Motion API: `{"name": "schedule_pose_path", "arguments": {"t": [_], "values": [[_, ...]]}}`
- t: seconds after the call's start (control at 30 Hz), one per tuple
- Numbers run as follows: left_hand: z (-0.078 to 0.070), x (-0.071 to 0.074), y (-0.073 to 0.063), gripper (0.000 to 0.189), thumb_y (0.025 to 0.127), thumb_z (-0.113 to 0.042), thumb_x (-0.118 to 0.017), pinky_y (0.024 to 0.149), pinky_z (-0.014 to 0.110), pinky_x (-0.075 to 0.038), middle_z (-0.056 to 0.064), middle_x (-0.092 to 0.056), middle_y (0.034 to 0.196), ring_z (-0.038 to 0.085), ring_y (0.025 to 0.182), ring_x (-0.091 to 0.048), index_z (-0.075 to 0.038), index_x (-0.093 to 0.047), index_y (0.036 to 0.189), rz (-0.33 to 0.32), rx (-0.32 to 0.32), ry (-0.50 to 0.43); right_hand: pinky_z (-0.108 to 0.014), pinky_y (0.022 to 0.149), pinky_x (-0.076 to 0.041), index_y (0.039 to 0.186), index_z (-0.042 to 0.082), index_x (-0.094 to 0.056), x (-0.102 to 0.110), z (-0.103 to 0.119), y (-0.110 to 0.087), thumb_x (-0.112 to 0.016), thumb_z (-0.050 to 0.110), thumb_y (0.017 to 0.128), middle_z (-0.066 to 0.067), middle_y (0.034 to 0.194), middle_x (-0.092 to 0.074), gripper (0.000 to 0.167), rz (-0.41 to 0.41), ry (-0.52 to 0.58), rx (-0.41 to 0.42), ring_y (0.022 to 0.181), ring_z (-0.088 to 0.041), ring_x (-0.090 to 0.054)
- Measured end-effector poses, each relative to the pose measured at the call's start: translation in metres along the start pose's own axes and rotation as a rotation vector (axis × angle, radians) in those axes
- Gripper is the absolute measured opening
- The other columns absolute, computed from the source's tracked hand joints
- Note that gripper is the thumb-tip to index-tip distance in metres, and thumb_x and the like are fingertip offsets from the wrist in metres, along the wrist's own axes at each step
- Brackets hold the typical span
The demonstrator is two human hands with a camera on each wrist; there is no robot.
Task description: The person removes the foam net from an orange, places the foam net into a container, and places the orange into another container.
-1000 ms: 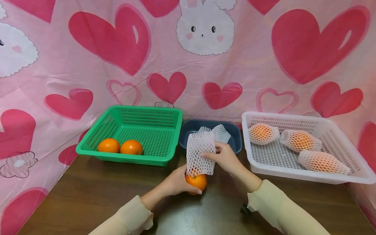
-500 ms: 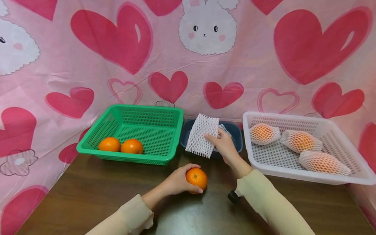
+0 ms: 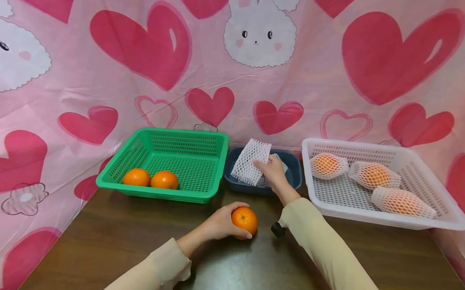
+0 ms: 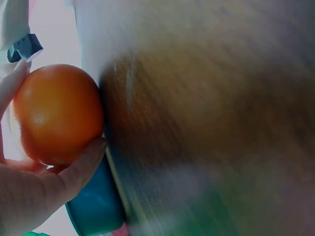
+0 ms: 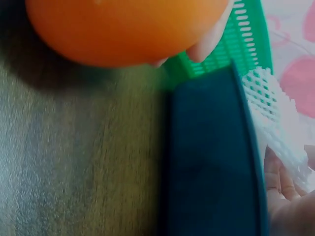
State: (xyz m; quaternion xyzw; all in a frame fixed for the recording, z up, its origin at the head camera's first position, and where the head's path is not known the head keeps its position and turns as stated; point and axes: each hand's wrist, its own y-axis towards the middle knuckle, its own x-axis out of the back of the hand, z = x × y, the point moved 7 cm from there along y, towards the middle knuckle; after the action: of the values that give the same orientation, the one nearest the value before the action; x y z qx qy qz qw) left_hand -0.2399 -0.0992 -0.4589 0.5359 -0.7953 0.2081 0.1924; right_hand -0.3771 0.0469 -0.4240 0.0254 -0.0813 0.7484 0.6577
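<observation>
In the head view my left hand [image 3: 220, 224] grips a bare orange [image 3: 244, 221] on the tabletop, its fingers and thumb curled around the fruit's left side. The left wrist view shows the same orange [image 4: 59, 115] between thumb and fingers. Farther back, my right hand [image 3: 274, 170] pinches a white foam net sleeve [image 3: 250, 161] over the dark blue tray [image 3: 244, 188]. The sleeve hangs tilted and flat, apart from the orange. More netting [image 3: 280, 163] lies in the tray, partly covered by the hand.
At the left, a green basket [image 3: 156, 192] contains two bare oranges [image 3: 151, 178]. A white basket [image 3: 369, 217] at the right holds three net-wrapped oranges [image 3: 373, 175]. Behind them hangs a pink cloth [image 3: 274, 86] with hearts. The brown table [image 3: 115, 235] spreads in front.
My right hand has lifted the foam net sleeve off the orange's top and carried it back over the blue tray. The left hand keeps its grip on the orange.
</observation>
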Motion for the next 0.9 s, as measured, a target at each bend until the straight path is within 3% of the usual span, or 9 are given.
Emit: {"name": "schedule_pose_path", "arguments": {"t": [0.17,0.37,0.47,0.53,0.6,0.7,0.8,0.9], "values": [[-0.0005,-0.0012,0.0006,0.074,0.077,-0.026,-0.090,0.092,0.047,-0.050,0.011,-0.061,0.129,0.024,0.103,-0.058,-0.009,-0.056,0.141,0.008,-0.002,0.000,-0.033,0.087,-0.056,0.139,0.002,-0.057,-0.0020,-0.0059,0.0054,-0.067,0.027,0.101,-0.018,0.127,-0.063,0.046,0.022,-0.064,-0.035,0.093,-0.023,-0.062],[0.0004,-0.0018,0.0008,0.074,0.077,-0.025,-0.091,0.092,0.046,-0.050,0.010,-0.061,0.128,0.023,0.103,-0.058,-0.009,-0.057,0.141,0.000,-0.004,-0.005,-0.035,0.089,-0.057,0.143,0.002,-0.052,-0.0078,-0.0050,0.0070,-0.073,0.026,0.097,-0.020,0.131,-0.062,0.056,0.076,-0.109,-0.008,0.098,-0.029,-0.065],[0.0002,-0.0015,0.0005,0.075,0.077,-0.025,-0.091,0.092,0.046,-0.050,0.011,-0.061,0.129,0.023,0.103,-0.058,-0.009,-0.056,0.141,-0.003,-0.005,-0.003,-0.040,0.097,-0.054,0.160,0.004,-0.028,-0.0078,-0.0055,0.0052,-0.074,0.027,0.096,-0.024,0.145,-0.050,0.082,0.094,-0.130,-0.016,0.111,-0.035,-0.064],[-0.0005,-0.0014,0.0001,0.075,0.076,-0.026,-0.091,0.092,0.046,-0.050,0.011,-0.061,0.129,0.023,0.103,-0.058,-0.009,-0.056,0.141,-0.003,-0.007,0.000,-0.047,0.105,-0.047,0.164,0.006,-0.010,-0.0057,-0.0051,0.0043,-0.075,0.028,0.095,-0.025,0.155,-0.038,0.098,0.088,-0.170,-0.009,0.125,-0.039,-0.055],[-0.0012,-0.0014,-0.0004,0.076,0.076,-0.026,-0.091,0.092,0.046,-0.050,0.011,-0.061,0.130,0.023,0.103,-0.058,-0.008,-0.056,0.142,-0.002,-0.009,0.000,-0.054,0.111,-0.039,0.165,0.007,0.000,-0.0027,-0.0032,0.0034,-0.076,0.029,0.093,-0.025,0.161,-0.026,0.107,0.072,-0.241,0.022,0.138,-0.042,-0.042],[-0.0022,-0.0012,-0.0010,0.076,0.077,-0.026,-0.090,0.091,0.045,-0.050,0.012,-0.061,0.130,0.023,0.103,-0.058,-0.008,-0.056,0.142,-0.003,-0.013,0.000,-0.060,0.112,-0.035,0.163,0.003,-0.018,-0.0016,0.0014,0.0037,-0.079,0.027,0.091,-0.029,0.161,-0.023,0.097,0.059,-0.376,0.106,0.144,-0.046,-0.028],[-0.0025,-0.0009,-0.0012,0.076,0.077,-0.025,-0.090,0.091,0.045,-0.050,0.011,-0.061,0.130,0.023,0.103,-0.058,-0.007,-0.056,0.142,-0.003,-0.015,-0.001,-0.060,0.109,-0.039,0.152,-0.002,-0.044,-0.0042,0.0037,0.0034,-0.081,0.023,0.089,-0.033,0.155,-0.028,0.078,0.058,-0.487,0.172,0.139,-0.049,-0.033],[-0.0026,-0.0010,-0.0010,0.076,0.077,-0.025,-0.090,0.091,0.045,-0.050,0.011,-0.060,0.130,0.023,0.103,-0.058,-0.007,-0.056,0.142,-0.004,-0.017,-0.002,-0.056,0.106,-0.044,0.143,-0.004,-0.056,-0.0070,0.0032,0.0030,-0.083,0.019,0.087,-0.034,0.147,-0.035,0.066,0.061,-0.539,0.198,0.131,-0.047,-0.041]]}}
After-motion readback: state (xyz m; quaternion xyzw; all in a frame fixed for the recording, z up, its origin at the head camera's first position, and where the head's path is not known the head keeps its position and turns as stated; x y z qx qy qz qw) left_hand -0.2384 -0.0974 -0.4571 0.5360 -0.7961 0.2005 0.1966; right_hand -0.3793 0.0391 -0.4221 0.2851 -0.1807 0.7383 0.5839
